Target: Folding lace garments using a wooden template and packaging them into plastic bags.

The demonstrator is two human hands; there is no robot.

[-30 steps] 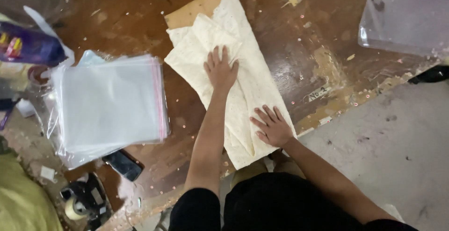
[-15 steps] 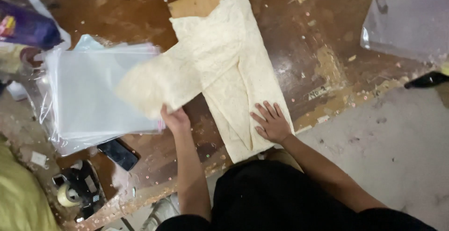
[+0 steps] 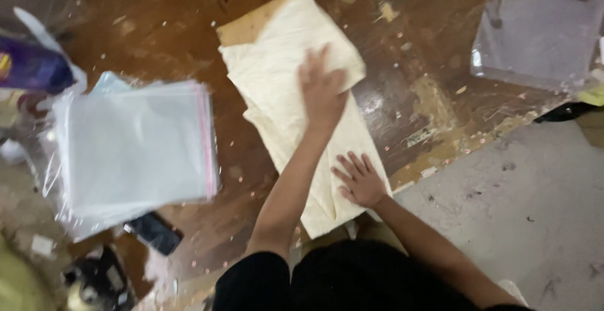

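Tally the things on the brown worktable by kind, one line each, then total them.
Cream folded cloth, under the left hand and right hand: 1
Cardboard sheet beneath the cloth: 1
Stack of clear plastic bags: 1
Dark phone: 1
Purple packet: 1
Total: 5

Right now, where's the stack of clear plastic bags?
In the head view, the stack of clear plastic bags lies on the brown floor, left of the cream cloth under both hands.

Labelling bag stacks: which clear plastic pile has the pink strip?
The stack of clear bags left of the left hand, pink strip along its right edge; the far-right clear plastic shows none.
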